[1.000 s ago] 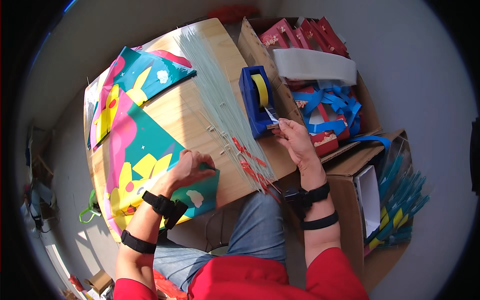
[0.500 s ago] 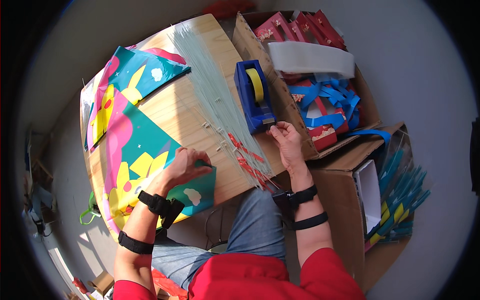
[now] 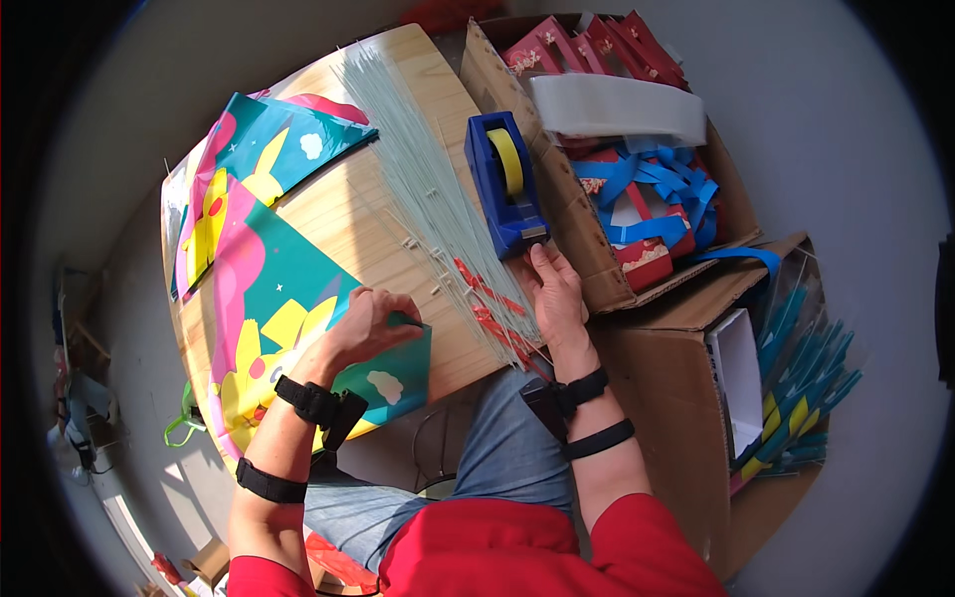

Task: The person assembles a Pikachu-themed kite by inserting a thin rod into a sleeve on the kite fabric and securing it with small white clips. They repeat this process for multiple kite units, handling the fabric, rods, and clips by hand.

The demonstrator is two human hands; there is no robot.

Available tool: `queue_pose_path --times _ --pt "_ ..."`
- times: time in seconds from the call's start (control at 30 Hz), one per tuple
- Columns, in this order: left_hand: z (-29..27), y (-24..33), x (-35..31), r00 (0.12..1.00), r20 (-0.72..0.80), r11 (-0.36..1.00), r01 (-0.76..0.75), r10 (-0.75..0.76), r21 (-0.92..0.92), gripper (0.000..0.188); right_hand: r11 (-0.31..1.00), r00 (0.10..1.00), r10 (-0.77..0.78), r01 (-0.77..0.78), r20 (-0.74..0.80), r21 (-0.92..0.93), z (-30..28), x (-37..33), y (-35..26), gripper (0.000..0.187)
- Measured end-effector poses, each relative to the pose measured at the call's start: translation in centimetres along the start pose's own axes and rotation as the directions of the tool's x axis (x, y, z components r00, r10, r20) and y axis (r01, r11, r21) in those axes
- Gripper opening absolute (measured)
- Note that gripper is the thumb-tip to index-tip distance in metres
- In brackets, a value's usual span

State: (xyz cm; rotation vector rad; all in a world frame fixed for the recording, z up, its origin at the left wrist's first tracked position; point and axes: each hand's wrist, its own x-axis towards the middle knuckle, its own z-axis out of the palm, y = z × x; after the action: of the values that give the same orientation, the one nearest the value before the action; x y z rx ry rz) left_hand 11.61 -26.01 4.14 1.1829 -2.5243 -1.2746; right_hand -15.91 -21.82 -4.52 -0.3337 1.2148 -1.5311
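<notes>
A glossy printed sheet [image 3: 284, 244] in teal, pink and yellow lies folded to a point on the wooden table. On its right part rests my left hand [image 3: 373, 323], fingers curled around the sheet near its edge. My right hand [image 3: 559, 303] is just below the cutting edge of a blue tape dispenser [image 3: 517, 224] holding a roll of yellow tape [image 3: 505, 161]. Its fingers are bent inward; whatever they hold is too small to make out. Left of it lies a long bundle of thin pale rods [image 3: 418, 164], with red strips [image 3: 487, 320] across the near ends.
Another folded printed sheet [image 3: 298, 149] lies farther back. At the right, a cardboard box [image 3: 512, 85] holds red packages [image 3: 587, 50], a white roll [image 3: 617, 107] and blue ribbon [image 3: 647, 189]. A nearer carton [image 3: 657, 418] stands beside bundled teal-and-yellow pieces [image 3: 806, 398].
My right hand has shifted slightly left and toward me, away from the dispenser's cutting edge, and its fingers have turned. My left hand has stayed nearly in place on the sheet.
</notes>
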Motion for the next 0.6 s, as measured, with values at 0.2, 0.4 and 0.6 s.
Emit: queue_pose_path --times 0.2,0.4,0.6 --pt "-0.6 0.8 0.4 1.000 0.002 0.999 0.030 -0.030 -0.027 0.018 0.999 0.999 -0.023 0.022 -0.047 -0.038 -0.6 1.8 1.2 0.016" --pt "-1.9 2.3 -0.6 0.981 0.109 0.969 0.179 -0.162 -0.172 0.022 0.168 0.664 -0.563 0.676 0.493 -0.718 0.8 -5.1 -3.0 0.029" --pt "-4.1 4.0 -1.5 0.967 0.237 0.931 0.170 -0.095 -0.323 0.022 -0.471 0.154 -0.115 0.862 0.981 -0.190 2.7 -8.2 -6.0 0.049"
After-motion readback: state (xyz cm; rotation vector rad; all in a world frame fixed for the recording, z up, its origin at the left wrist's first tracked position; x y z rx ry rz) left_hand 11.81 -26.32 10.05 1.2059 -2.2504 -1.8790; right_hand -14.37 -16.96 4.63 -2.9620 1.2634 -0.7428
